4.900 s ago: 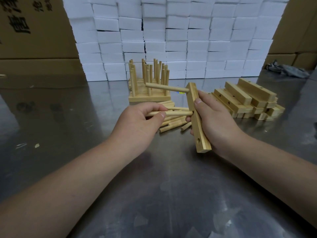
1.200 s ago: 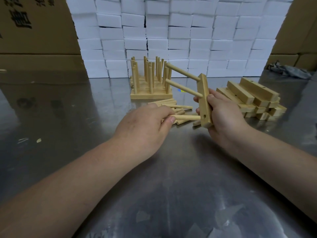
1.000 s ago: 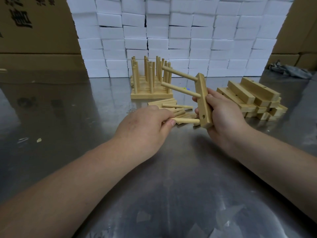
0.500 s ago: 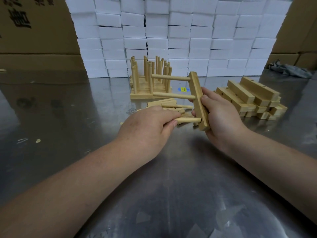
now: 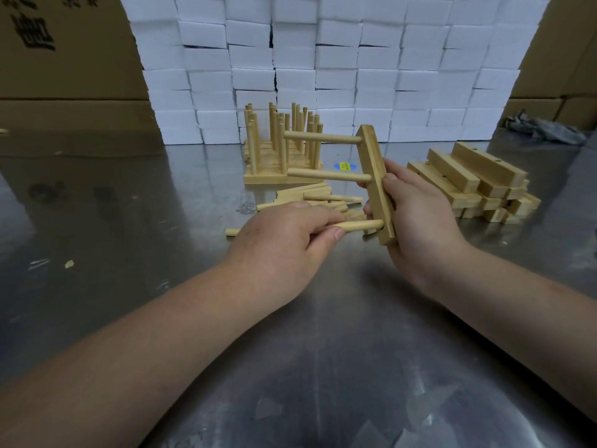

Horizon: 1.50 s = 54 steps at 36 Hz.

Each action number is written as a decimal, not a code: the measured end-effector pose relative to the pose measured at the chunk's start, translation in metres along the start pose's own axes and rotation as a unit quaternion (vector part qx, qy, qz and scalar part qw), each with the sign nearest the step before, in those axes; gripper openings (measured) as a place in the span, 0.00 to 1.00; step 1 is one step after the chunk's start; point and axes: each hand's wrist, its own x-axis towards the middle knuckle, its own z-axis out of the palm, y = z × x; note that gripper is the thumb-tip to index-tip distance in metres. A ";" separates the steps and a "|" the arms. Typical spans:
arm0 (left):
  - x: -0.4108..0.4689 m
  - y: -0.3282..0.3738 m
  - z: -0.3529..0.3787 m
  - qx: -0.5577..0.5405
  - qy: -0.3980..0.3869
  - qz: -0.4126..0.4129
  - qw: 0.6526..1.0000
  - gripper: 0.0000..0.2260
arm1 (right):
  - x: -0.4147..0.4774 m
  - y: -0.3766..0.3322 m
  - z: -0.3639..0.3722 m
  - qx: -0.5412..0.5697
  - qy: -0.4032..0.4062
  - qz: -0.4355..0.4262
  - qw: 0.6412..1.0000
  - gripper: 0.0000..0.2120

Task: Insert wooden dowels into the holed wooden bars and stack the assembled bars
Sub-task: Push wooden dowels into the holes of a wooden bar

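Since the earliest frame a second dowel (image 5: pixel 326 174) has been seated in the bar (image 5: pixel 374 176), and a third dowel (image 5: pixel 358 225) now meets its lowest hole. Noted: the left hand (image 5: pixel 284 244) pinches the third dowel; the right hand (image 5: pixel 416 218) is clamped round the bar, held above the tabletop (image 5: pixel 323 350). Loose dowels (image 5: pixel 310 197) lie just beyond the left hand.

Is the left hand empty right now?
No, the left hand grips a dowel whose tip meets the bar held in the right hand.

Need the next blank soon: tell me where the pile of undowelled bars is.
In the head view, the pile of bare bars lies on the metal table at right, just beyond the right hand.
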 end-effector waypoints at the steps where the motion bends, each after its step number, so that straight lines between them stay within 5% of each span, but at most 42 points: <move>1: 0.000 0.000 0.000 -0.002 0.001 0.004 1.000 0.11 | 0.000 0.000 0.000 -0.001 -0.001 0.000 1.000 0.15; 20: 0.002 -0.003 0.003 -0.072 -0.016 0.009 0.997 0.09 | -0.012 -0.004 0.003 -0.005 -0.027 -0.043 0.999 0.17; 45: 0.001 0.007 -0.004 -0.143 -0.097 -0.144 0.974 0.11 | -0.018 -0.003 0.004 0.017 -0.054 -0.066 0.996 0.18; 54: 0.003 0.001 0.001 -0.058 0.012 -0.129 0.990 0.08 | -0.012 -0.001 0.005 -0.093 -0.018 -0.078 0.992 0.16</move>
